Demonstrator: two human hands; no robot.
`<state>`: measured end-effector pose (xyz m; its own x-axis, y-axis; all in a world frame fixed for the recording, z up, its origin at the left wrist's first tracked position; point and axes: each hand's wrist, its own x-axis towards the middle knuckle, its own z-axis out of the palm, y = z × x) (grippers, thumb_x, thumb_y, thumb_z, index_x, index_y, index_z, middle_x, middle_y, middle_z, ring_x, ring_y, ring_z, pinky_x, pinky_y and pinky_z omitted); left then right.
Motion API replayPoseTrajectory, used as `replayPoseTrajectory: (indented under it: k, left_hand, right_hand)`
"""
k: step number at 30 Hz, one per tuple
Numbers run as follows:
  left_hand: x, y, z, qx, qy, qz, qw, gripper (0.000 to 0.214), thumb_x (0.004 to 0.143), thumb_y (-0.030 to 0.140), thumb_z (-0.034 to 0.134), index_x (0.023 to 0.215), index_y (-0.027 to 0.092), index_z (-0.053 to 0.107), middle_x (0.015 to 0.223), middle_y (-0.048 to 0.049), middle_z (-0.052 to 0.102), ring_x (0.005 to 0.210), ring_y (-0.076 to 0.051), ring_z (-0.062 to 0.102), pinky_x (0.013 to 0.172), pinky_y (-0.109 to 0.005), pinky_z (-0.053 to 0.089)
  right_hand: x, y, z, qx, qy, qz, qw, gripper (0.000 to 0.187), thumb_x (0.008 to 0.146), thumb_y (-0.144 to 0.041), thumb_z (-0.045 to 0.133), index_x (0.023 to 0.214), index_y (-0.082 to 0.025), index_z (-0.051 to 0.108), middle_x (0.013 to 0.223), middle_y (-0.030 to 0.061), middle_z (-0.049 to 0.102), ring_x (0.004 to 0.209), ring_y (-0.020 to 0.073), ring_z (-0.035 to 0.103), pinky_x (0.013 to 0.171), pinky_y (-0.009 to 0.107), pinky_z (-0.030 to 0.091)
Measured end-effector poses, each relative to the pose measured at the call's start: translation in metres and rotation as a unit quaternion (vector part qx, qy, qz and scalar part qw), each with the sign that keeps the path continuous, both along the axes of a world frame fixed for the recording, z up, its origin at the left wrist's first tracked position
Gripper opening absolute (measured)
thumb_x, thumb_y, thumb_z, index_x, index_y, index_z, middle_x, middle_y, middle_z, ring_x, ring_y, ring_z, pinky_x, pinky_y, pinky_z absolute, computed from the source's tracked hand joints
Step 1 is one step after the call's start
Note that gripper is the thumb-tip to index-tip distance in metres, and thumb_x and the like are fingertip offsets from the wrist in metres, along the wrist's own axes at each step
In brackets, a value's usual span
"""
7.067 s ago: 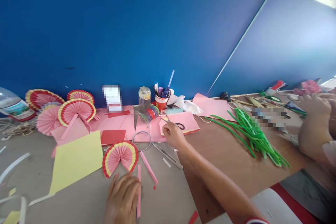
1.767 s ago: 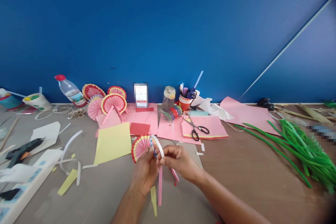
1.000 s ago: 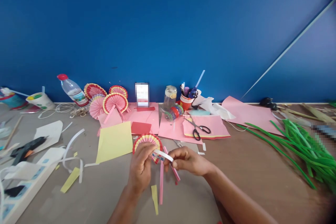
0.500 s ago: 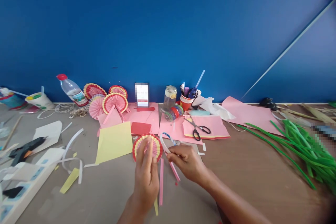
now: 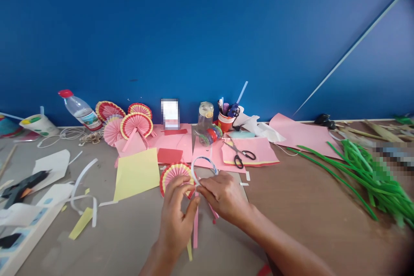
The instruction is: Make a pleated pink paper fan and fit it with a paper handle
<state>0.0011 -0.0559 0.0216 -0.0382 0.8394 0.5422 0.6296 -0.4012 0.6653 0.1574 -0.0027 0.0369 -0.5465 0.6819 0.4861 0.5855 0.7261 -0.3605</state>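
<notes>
My left hand [image 5: 177, 217] pinches the lower edge of a pleated paper fan [image 5: 173, 174], pink with yellow and red rims, near the table's front middle. My right hand [image 5: 223, 196] meets it there, fingers closed on a thin white ring of tape [image 5: 203, 164] that arcs up behind the fan. Two pink paper strips [image 5: 196, 226] lie on the table under my hands. A yellow sheet [image 5: 136, 173] lies just left of the fan.
Black-handled scissors [image 5: 239, 154] rest on pink sheets [image 5: 250, 152] behind my hands. Finished fans [image 5: 136, 124], a water bottle [image 5: 77, 107], a jar [image 5: 205, 117] and an orange pen cup [image 5: 225, 121] line the blue wall. Green stems [image 5: 365, 172] lie right; a glue gun [image 5: 22, 182] lies left.
My right hand took up the tape ring and brought it to the fan. My left hand shifted from flat behind the fan to pinching its lower edge, and the hands closed together.
</notes>
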Motion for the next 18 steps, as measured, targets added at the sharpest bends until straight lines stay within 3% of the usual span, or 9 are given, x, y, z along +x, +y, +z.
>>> replayPoseTrajectory:
  k: [3, 8, 13, 18]
  left_hand:
    - [-0.007, 0.006, 0.008, 0.015, -0.001, -0.017, 1.0, 0.008, 0.082, 0.013, 0.055, 0.085, 0.02, 0.057, 0.097, -0.0057, 0.059, 0.098, -0.019, 0.055, 0.087, -0.034, 0.046]
    - [-0.014, 0.009, 0.017, -0.054, -0.025, -0.043, 0.997, 0.009, 0.085, 0.015, 0.05, 0.081, 0.02, 0.057, 0.085, -0.003, 0.061, 0.085, -0.016, 0.058, 0.077, -0.029, 0.046]
    - [-0.014, 0.007, 0.02, -0.095, -0.046, -0.038, 0.994, 0.011, 0.087, 0.019, 0.047, 0.079, 0.02, 0.055, 0.091, -0.0038, 0.063, 0.088, -0.016, 0.059, 0.079, -0.029, 0.046]
    - [-0.011, 0.002, 0.025, -0.077, -0.014, -0.052, 0.996, 0.01, 0.086, 0.016, 0.048, 0.081, 0.02, 0.055, 0.095, -0.005, 0.062, 0.091, -0.016, 0.059, 0.078, -0.028, 0.047]
  right_hand:
    - [0.0, 0.0, 0.003, -0.015, -0.014, 0.008, 1.0, 0.027, 0.091, -0.026, 0.046, 0.067, -0.018, 0.052, 0.055, -0.0016, 0.056, 0.052, 0.0104, 0.046, 0.059, 0.026, 0.025]
    - [0.006, 0.0, 0.01, -0.122, 0.006, 0.071, 0.99, 0.021, 0.087, -0.015, 0.046, 0.069, -0.019, 0.054, 0.058, -0.0024, 0.054, 0.055, 0.0105, 0.046, 0.06, 0.024, 0.03]
    - [0.014, 0.001, 0.018, -0.196, 0.016, 0.071, 0.978, 0.019, 0.082, -0.007, 0.046, 0.07, -0.019, 0.057, 0.059, -0.0032, 0.053, 0.054, 0.0095, 0.043, 0.056, 0.022, 0.029]
    - [0.021, 0.004, 0.022, -0.204, 0.03, 0.056, 0.977, 0.021, 0.078, -0.004, 0.047, 0.076, -0.019, 0.061, 0.064, -0.0016, 0.058, 0.058, 0.0102, 0.047, 0.057, 0.021, 0.031]
